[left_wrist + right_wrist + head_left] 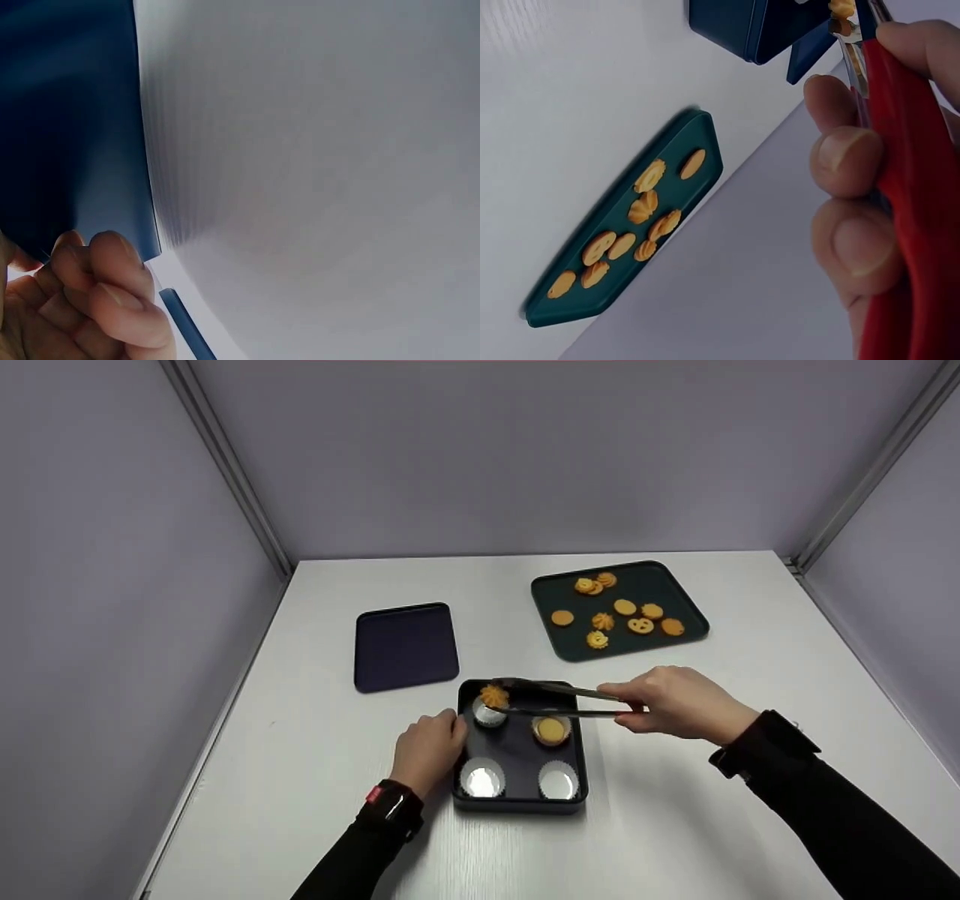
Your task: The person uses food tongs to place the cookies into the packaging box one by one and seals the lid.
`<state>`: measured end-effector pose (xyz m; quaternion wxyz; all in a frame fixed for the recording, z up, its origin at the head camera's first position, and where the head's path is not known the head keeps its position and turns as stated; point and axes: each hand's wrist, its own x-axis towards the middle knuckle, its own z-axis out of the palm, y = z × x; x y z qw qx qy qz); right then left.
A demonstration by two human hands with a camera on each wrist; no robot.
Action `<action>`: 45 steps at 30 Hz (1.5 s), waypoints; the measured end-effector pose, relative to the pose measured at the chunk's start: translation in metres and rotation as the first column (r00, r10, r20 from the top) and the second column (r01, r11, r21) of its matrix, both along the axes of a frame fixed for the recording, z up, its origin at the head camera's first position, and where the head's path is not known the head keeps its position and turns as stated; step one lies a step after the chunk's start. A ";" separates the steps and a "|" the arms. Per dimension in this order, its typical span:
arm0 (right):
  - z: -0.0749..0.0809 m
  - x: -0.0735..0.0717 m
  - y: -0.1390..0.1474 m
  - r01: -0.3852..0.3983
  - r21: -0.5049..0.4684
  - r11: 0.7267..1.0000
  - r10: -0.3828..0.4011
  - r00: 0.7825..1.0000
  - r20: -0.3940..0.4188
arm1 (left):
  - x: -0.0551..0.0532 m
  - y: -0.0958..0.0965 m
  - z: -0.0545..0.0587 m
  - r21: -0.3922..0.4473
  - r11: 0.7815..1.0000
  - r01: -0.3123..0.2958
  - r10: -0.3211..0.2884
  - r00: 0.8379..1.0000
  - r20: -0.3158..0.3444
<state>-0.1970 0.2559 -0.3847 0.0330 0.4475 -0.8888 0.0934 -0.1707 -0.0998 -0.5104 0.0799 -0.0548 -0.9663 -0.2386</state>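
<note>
My right hand (679,706) grips a pair of tongs (555,712), whose red handles (911,195) show in the right wrist view. At the tips of the tongs is a swirled cookie (494,696), over the upper-left silver paper cup (490,714) inside a dark square box (517,808). My left hand (429,746) holds the box by its left side; its curled fingers (124,262) are against the box wall in the left wrist view. Another cup, at the upper right, has a round cookie (551,730) in it. Two front cups (482,778) hold no cookies.
A dark green tray (682,592) with several cookies (625,607) of different shapes lies at the back right. Behind the box, to the left, is a flat dark lid or tray (405,649). Grey panels (525,457) enclose the white table (300,780) at the back and sides.
</note>
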 end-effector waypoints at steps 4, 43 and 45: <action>0.000 -0.001 -0.008 0.010 0.048 0.999 -0.010 1.000 0.009 | 0.000 0.000 0.001 0.006 1.000 0.001 -0.001 1.000 0.007; 0.005 -0.007 -0.024 0.074 0.110 0.991 -0.078 0.996 0.034 | -0.001 0.000 0.000 0.002 1.000 0.000 0.000 1.000 0.024; 0.007 -0.007 -0.021 0.074 0.101 0.992 -0.078 0.996 0.036 | -0.001 0.000 0.000 0.003 1.000 -0.001 0.001 1.000 0.023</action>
